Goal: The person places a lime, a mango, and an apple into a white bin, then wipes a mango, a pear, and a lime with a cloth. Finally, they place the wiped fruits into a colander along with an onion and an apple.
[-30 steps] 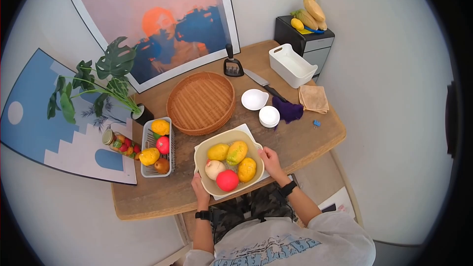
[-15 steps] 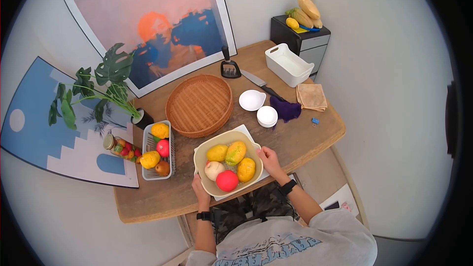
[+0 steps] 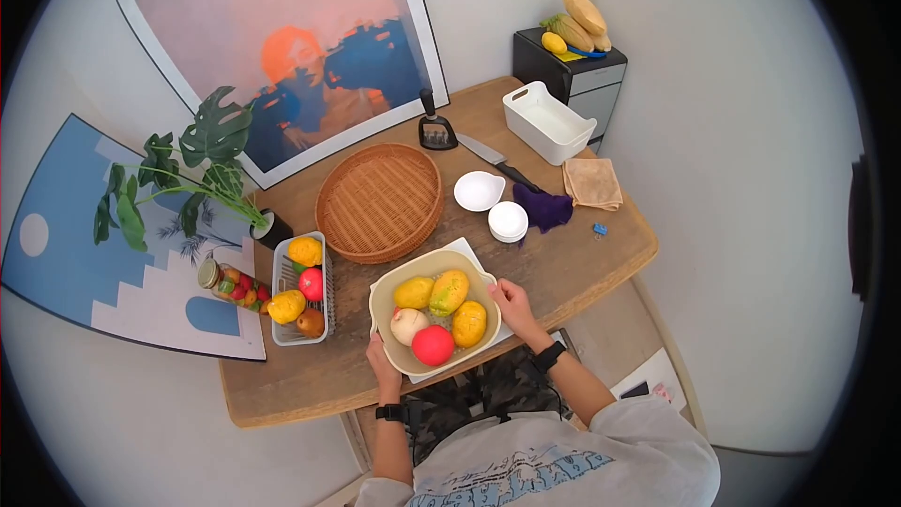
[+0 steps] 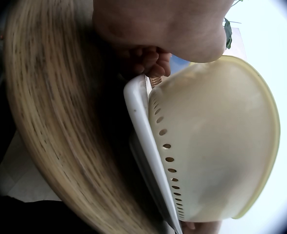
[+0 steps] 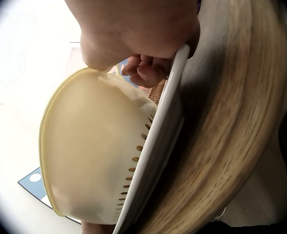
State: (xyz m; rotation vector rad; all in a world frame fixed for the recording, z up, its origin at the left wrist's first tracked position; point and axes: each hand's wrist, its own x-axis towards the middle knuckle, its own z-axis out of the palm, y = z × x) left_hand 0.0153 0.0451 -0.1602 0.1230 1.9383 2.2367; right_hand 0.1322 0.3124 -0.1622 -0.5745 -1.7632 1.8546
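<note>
A cream colander (image 3: pixel 383 312) with small holes round its base sits at the table's front edge. Inside lie several yellow mangoes (image 3: pixel 449 292), a bright red round fruit (image 3: pixel 433 345) and a whitish round fruit (image 3: pixel 409 326). My left hand (image 3: pixel 383 364) grips the colander's left side, while my right hand (image 3: pixel 515 308) grips its right side. In both wrist views the thumb side is at the rim and the fingers curl beneath it. A white tray (image 4: pixel 139 107) lies directly under the colander, its edge showing in the right wrist view too.
Left stands a grey basket (image 3: pixel 325 314) of fruit beside a jar (image 3: pixel 235 284) and a potted plant (image 3: pixel 272 228). Behind are a round wicker tray (image 3: pixel 380 202), white bowls (image 3: pixel 480 191), a purple cloth (image 3: pixel 544 208), a knife (image 3: pixel 483 152), a masher (image 3: pixel 437 133) and a white bin (image 3: pixel 554 127).
The head view has shifted slightly, so the background sits a little lower and further left. Both hands keep their hold, and the colander and fruit stay put.
</note>
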